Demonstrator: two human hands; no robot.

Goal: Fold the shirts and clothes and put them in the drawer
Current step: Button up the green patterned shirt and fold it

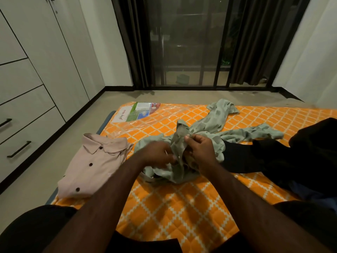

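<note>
A crumpled pale green patterned shirt lies across the middle of the orange mattress. My right hand pinches a raised fold of that shirt. My left hand, blurred, grips the same bunch of cloth just to its left. A folded pink button-up shirt rests at the mattress's left edge. Dark clothes are heaped on the right side.
A white wardrobe with drawers and black handles lines the left wall across a strip of floor. Clear plastic wrap and a printed label cover the mattress's far left corner. Dark curtains and a glass door stand beyond.
</note>
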